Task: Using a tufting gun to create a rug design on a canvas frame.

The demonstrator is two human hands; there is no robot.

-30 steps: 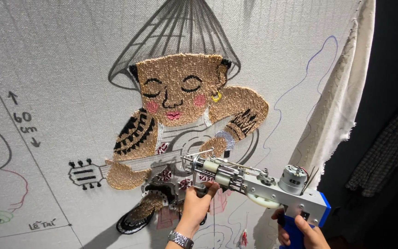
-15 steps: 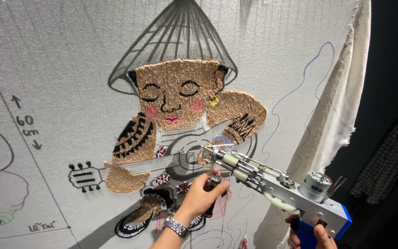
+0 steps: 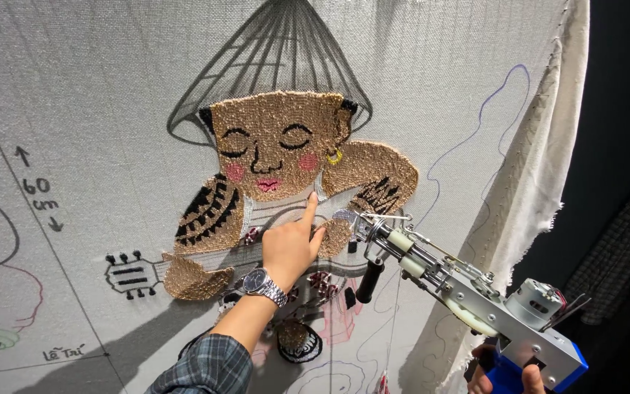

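1. Starting at the left: the grey backing cloth (image 3: 111, 87) is hanging stretched upright. The sketched outlines at its far left edge are sitting almost bare, with only a bit of green showing.
2. The guitar headstock (image 3: 131, 275) is showing black pegs filled in; the tan patch (image 3: 195, 275) just beside it is tufted.
3. The figure is reading as mostly filled: tan face (image 3: 275, 146) with eyes, pink cheeks and red lips, the striped black-and-tan sleeve (image 3: 209, 215), the tan shoulder on the far side (image 3: 377, 175).
4. The cone hat (image 3: 278, 51) above is sitting as drawn lines only, with no yarn in it. We are judging that as work left.
5. Our left hand (image 3: 289, 244) is resting on the cloth just below the chin, index finger pointing up and touching the pile, other fingers loosely curled, gripping nothing.
6. Below the hand, the guitar body and lower parts are looking patchy: some dark and pink spots in, many outlines open.
7. The tufting gun (image 3: 461, 292) is hanging tilted, its needle tip (image 3: 348, 217) just beside our fingertip at the cloth. Contact: we cannot tell.
8. Our right hand (image 3: 501, 376) is wrapping closed round the gun's blue handle at the bottom edge, mostly out of view.
9. Loose cream cloth (image 3: 541, 182) is draping along the right edge.
10. Containers: we are seeing none.
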